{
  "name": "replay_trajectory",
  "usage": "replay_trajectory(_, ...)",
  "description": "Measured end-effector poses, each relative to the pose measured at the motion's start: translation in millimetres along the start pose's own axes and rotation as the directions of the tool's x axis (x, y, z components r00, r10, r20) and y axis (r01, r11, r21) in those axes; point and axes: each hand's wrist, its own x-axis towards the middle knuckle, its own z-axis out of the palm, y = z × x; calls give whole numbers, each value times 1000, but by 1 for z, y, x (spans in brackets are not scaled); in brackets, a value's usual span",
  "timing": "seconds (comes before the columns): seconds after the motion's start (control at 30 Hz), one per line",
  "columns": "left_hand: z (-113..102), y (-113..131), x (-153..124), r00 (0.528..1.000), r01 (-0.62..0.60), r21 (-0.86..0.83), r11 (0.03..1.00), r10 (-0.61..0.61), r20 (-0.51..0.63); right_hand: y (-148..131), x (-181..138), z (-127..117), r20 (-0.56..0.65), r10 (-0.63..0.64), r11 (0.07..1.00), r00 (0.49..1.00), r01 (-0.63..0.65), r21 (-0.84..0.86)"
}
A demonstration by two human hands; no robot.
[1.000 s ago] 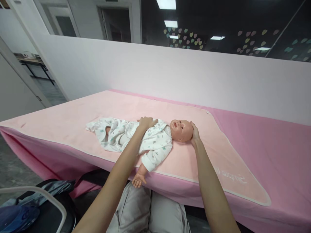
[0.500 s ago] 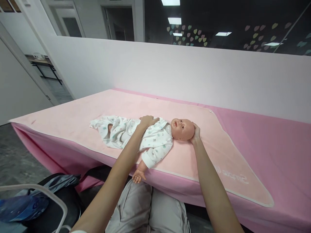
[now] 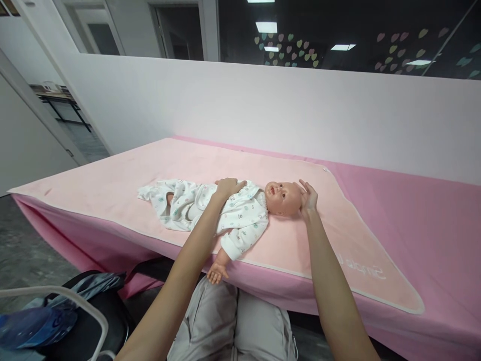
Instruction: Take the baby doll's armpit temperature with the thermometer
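Observation:
A baby doll [image 3: 280, 198] in a white printed romper [image 3: 240, 215] lies on its back on a light pink blanket [image 3: 112, 190], head to the right. One doll arm hangs over the near edge of the table. My left hand [image 3: 227, 186] rests flat on the doll's chest, fingers draped over the far side. My right hand [image 3: 308, 198] is beside the top of the doll's head, fingers spread and lifted a little off it.
The blanket covers a long table with a darker pink cloth [image 3: 421, 220], set against a white half wall [image 3: 263, 110] with dark glass above. A chair [image 3: 75, 321] with a blue bag stands at lower left. My knees [image 3: 233, 331] are under the table edge.
My right hand has let go of the doll's head and opened, fingers now spread beside it. The left hand stays on the chest.

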Motion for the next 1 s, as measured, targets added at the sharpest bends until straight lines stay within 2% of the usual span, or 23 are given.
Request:
replay_trajectory(0.07,-1,1,-1,1000,-2,6,1000,2,5,-3,2,1,-51,-132,991,990,130,-33)
replay_trajectory(0.13,-1,1,-1,1000,-3,5,1000,3,2,-3,-1,5,10,-154,986,988,154,-69)
replay_trajectory(0.2,-2,1,-2,1000,-4,-1,1000,4,-1,-2,-9,10,124,-45,996,991,55,-74)
replay_trajectory(0.27,-3,2,-2,1000,-11,-3,1000,11,-4,-1,-18,13,225,97,994,969,-84,-67)
replay_trajectory(0.33,-3,2,-2,1000,-19,-4,1000,19,-1,-1,-23,14,265,164,986,950,-154,-59)
replay_trajectory(0.5,-2,2,-1,1000,16,-4,1000,-16,6,1,-18,10,254,140,990,957,-136,-36)
replay_trajectory(0.67,-1,1,0,1000,10,-3,1000,-10,6,5,-7,7,124,-7,997,992,16,-76)
replay_trajectory(0.87,-2,2,-2,1000,2,-6,1000,-2,-3,1,-5,1,31,-41,996,999,43,-80)
replay_trajectory(1.0,-3,3,-3,1000,6,-5,1000,-6,4,-2,-13,9,108,-2,998,994,9,-69)
